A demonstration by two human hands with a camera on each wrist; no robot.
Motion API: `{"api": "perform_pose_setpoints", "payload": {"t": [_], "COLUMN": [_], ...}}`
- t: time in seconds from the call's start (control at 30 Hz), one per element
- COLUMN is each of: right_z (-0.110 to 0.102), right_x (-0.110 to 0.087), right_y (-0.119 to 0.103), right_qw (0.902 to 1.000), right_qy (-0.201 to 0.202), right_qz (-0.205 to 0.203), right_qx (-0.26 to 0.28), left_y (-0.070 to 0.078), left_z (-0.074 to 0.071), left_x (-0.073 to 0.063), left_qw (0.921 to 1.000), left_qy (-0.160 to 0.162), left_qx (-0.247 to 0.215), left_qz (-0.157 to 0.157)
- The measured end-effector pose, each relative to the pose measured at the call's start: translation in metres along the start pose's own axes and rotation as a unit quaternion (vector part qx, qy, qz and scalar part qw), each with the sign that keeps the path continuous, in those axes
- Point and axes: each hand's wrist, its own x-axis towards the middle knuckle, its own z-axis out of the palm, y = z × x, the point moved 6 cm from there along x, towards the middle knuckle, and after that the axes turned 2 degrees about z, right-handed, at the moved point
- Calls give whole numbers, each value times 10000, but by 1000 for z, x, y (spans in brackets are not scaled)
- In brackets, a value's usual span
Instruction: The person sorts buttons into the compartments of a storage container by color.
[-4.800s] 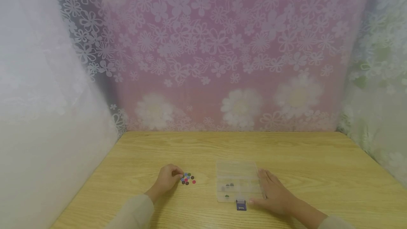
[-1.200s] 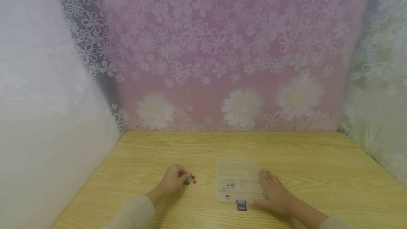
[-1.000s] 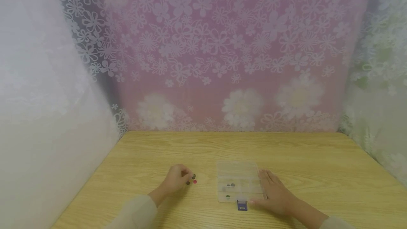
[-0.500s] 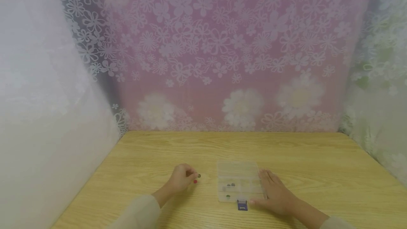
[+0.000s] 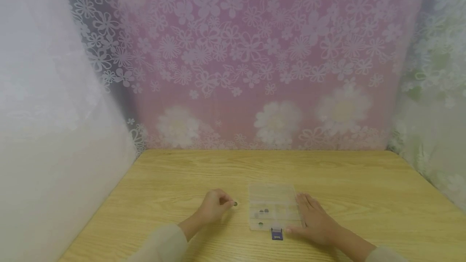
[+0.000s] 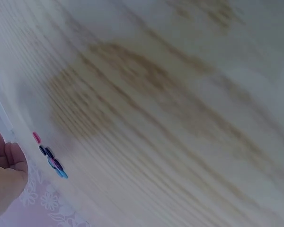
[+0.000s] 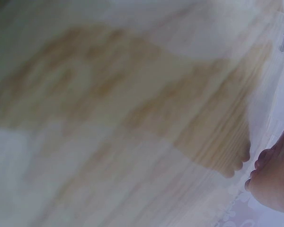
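Note:
In the head view my left hand [image 5: 215, 206] pinches a small dark green disc [image 5: 235, 203], like a button, between thumb and fingertips, a little left of a clear plastic compartment box [image 5: 271, 192]. In the left wrist view, red, dark and blue discs [image 6: 49, 153] lie in a cluster on the table beside the left hand [image 6: 7, 175]; that hand hides them in the head view. My right hand [image 5: 314, 219] lies along the box's right side with straight fingers, thumb at the front edge. At the right edge of the right wrist view is the right hand [image 7: 274, 175].
Two dark discs [image 5: 263, 211] sit in a left compartment of the box, and a green disc [image 5: 260, 224] in the front left one. A blue latch [image 5: 277, 234] sticks out at the box's front. Flowered cloth [image 5: 233, 72] hangs behind the wooden table [image 5: 182, 169].
My left hand has moved right, away from where the loose discs lay, carrying the dark green disc toward the box. It now covers the red disc seen earlier. The right hand stays put.

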Motion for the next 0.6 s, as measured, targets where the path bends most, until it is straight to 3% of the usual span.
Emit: {"api": "perform_pose_setpoints", "payload": {"t": [0.33, 0.6], "right_z": [0, 1], "right_x": [0, 0], "right_y": [1, 1], "right_qw": [10000, 10000], "right_qy": [-71, -19], "right_qz": [25, 39], "right_qx": [-18, -35], "left_y": [11, 17], "left_z": [9, 16], "left_x": [0, 0], "left_qw": [9998, 9998], "left_qy": [12, -90], "left_qx": [-136, -152], "left_qz": [135, -22]}}
